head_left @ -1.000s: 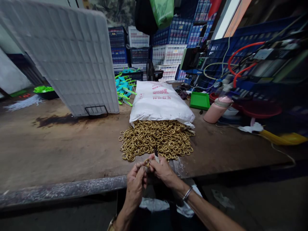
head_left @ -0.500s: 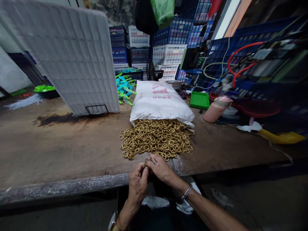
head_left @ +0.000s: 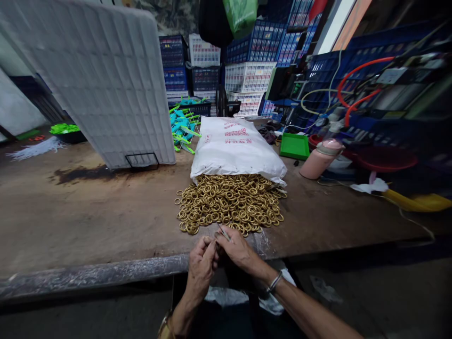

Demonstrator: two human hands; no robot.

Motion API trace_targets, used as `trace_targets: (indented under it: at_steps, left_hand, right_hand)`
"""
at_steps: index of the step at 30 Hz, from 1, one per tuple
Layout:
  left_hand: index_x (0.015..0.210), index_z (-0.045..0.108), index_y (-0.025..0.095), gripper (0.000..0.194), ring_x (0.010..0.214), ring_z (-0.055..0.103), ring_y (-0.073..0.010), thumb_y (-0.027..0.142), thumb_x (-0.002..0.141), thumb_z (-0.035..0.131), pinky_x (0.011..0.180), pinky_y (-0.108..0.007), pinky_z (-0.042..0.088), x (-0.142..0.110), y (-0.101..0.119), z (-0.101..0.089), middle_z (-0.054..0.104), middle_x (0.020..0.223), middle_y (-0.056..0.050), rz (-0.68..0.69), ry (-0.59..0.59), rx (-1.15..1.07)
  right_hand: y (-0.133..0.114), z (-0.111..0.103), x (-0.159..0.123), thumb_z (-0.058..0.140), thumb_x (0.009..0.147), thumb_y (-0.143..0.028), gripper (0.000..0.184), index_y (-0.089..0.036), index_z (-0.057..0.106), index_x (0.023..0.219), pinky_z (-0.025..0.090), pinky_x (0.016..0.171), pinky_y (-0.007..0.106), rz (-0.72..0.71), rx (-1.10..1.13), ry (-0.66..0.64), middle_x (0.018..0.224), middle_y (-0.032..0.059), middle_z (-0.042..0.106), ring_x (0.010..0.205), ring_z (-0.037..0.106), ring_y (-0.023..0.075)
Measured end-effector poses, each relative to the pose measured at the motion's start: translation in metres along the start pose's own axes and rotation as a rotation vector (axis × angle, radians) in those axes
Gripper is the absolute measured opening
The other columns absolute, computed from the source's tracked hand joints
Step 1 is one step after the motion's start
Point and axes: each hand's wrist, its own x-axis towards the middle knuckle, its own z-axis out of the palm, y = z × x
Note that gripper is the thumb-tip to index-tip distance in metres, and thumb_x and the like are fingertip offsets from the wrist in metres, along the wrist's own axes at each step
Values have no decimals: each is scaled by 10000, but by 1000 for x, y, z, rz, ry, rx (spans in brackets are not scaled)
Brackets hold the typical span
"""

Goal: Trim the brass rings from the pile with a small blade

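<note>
Both my hands meet at the table's near edge, fingers pinched together. My left hand (head_left: 201,263) is closed around something small that I cannot make out. A thin metal tool (head_left: 223,232) sticks up from my right hand (head_left: 237,248), which grips it. Just beyond the fingers lies a heap of brass rings (head_left: 229,202), spilling from the open mouth of a white sack (head_left: 237,148) with red print.
A white quilted panel (head_left: 95,80) leans on the brown table (head_left: 88,216) at the left. Cyan and green plastic parts (head_left: 181,127), a green tray (head_left: 294,146), a pink bottle (head_left: 319,160), hoses and stacked crates (head_left: 247,80) stand behind. A plastic-wrapped bar (head_left: 88,275) edges the table.
The tool in my right hand has tipped lower and my hands have drawn closer together, slightly toward me. The gold ring seen between the fingers a second ago is now hidden.
</note>
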Motion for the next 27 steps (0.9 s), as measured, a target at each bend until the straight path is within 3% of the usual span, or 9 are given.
trace_targets:
  at_steps: [5,9,13,17,27]
  left_hand:
    - [680,461,176,322,352,338,-24,480,717,559,338,-127,219,0,2,1,454,499,74,-71,-12,-57]
    - [748,449,192,317,349,362,-28,487,714,560,321,-119,213,2,-1,0,507,541,67,-101,9,-86]
    - [755,457,189,344,353,380,-32,505,690,574,315,-124,235,6,0,2,539,560,51,-53,28,-84]
    - [743,469,184,383,333,367,-36,532,644,595,296,-132,235,7,4,4,529,523,51,-6,69,-43]
    - [665,469,179,380,330,345,-26,538,654,594,305,-135,251,4,1,2,522,514,47,13,58,-39]
  right_hand:
    - [4,-3,2,349,803,-289,236,-181,457,624,337,518,210,49,65,-11,529,-35,479,508,444,96]
    - [8,-7,0,360,797,-268,228,-192,433,596,301,508,213,-13,-166,69,535,-28,466,514,416,101]
    - [10,-8,-6,400,715,-145,113,-197,451,628,266,517,218,-115,-376,-23,578,-20,488,535,410,107]
    - [12,-9,-9,389,620,-64,204,-197,500,728,245,535,230,-146,-542,-69,629,-5,520,566,432,118]
    - [21,-14,3,401,674,-75,216,-185,537,800,264,550,227,-106,-611,-68,671,15,559,593,447,121]
